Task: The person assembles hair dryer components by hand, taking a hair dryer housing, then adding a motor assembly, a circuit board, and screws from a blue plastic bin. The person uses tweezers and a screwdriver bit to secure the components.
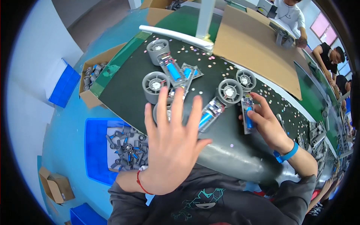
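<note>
My left hand (170, 146) is spread flat in the air above the dark table, palm down and holding nothing. Beyond its fingertips lie several grey handheld fans, one of them a fan (154, 85) with a round head; its handle and one more fan are partly hidden by my fingers. Pinched between my right thumb and fingers is the open handle of a grey handheld fan (246, 80), its blue battery and circuit board showing; my right hand (264, 122) is closed on it. Another opened fan (229, 92) rests just left of it, its blue battery toward my left hand.
A blue bin (98, 150) of fan parts stands on the floor to the left, beside a cardboard box (90, 95) of similar parts. Small round bits dot the table (221, 144). A cardboard sheet (258, 48) lies beyond. Co-workers sit at the far right.
</note>
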`<action>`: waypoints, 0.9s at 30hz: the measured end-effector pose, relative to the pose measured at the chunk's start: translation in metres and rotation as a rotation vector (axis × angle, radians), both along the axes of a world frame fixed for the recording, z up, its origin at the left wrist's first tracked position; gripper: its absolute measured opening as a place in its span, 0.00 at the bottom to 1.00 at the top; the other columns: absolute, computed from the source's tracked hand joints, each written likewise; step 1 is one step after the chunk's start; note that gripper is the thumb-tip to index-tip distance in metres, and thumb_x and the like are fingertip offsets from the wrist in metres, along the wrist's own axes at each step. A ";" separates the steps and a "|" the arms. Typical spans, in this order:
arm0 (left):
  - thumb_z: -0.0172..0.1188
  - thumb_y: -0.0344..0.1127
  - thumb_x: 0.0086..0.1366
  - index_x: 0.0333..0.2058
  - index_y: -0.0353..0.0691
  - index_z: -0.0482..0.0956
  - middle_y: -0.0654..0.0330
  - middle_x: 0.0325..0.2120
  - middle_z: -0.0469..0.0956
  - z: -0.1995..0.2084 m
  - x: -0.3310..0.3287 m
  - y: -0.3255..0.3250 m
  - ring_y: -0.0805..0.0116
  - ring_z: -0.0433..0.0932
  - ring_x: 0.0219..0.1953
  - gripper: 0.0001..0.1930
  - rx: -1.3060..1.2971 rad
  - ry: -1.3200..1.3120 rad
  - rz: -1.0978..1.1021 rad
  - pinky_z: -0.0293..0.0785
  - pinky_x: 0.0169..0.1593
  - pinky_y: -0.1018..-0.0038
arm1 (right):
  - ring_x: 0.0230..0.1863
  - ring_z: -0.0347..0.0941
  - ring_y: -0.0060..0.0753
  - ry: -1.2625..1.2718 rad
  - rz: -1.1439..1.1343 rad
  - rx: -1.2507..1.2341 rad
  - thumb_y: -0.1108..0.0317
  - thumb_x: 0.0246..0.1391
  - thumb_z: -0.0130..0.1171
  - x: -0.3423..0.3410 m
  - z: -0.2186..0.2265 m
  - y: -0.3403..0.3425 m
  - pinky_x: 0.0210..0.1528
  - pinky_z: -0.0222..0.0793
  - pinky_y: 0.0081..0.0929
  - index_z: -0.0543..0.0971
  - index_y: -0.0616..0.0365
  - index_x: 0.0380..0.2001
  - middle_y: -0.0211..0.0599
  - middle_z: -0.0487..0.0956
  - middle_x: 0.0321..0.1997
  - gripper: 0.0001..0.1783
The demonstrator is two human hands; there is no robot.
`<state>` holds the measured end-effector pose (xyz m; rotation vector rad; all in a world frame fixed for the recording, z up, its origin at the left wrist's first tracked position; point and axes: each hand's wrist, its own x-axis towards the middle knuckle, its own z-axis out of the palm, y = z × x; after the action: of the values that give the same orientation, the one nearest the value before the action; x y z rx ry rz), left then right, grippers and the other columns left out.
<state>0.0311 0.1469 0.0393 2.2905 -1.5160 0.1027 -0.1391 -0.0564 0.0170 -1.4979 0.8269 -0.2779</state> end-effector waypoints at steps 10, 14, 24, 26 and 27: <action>0.76 0.53 0.47 0.58 0.38 0.73 0.42 0.68 0.58 -0.051 0.046 -0.002 0.35 0.51 0.73 0.42 -0.561 0.149 -0.138 0.53 0.67 0.33 | 0.39 0.81 0.36 0.468 0.318 -1.116 0.66 0.67 0.59 0.035 0.034 0.035 0.44 0.76 0.31 0.72 0.65 0.62 0.45 0.83 0.41 0.25; 0.67 0.37 0.61 0.41 0.39 0.82 0.47 0.49 0.80 -0.106 0.050 0.098 0.47 0.79 0.54 0.12 -0.977 0.389 0.025 0.75 0.58 0.54 | 0.47 0.82 0.40 0.022 1.177 0.188 0.70 0.66 0.60 -0.006 0.012 0.071 0.55 0.76 0.33 0.79 0.62 0.54 0.49 0.84 0.45 0.16; 0.69 0.59 0.57 0.55 0.41 0.74 0.41 0.53 0.74 -0.548 -0.002 0.303 0.38 0.73 0.56 0.35 0.052 0.813 1.471 0.71 0.59 0.51 | 0.42 0.75 0.21 0.135 0.902 0.320 0.64 0.67 0.57 0.240 -0.322 0.256 0.42 0.73 0.23 0.78 0.58 0.54 0.29 0.81 0.46 0.16; 0.67 0.67 0.56 0.60 0.35 0.70 0.35 0.58 0.69 -0.595 -0.009 0.342 0.35 0.68 0.61 0.46 0.017 1.009 1.565 0.67 0.64 0.52 | 0.40 0.75 0.22 0.413 0.993 0.089 0.58 0.64 0.60 0.279 -0.417 0.280 0.41 0.72 0.25 0.77 0.56 0.54 0.30 0.81 0.46 0.20; 0.66 0.69 0.56 0.63 0.32 0.66 0.33 0.61 0.66 -0.611 -0.008 0.342 0.34 0.64 0.64 0.50 -0.073 1.078 1.697 0.63 0.67 0.51 | 0.46 0.74 0.26 0.546 1.055 0.065 0.55 0.62 0.61 0.286 -0.470 0.277 0.46 0.72 0.28 0.77 0.55 0.56 0.33 0.80 0.50 0.23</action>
<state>0.0228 0.4889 -0.5720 2.1610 0.9914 -0.5049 0.1474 0.2206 -0.4531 -1.7661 0.3446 0.9598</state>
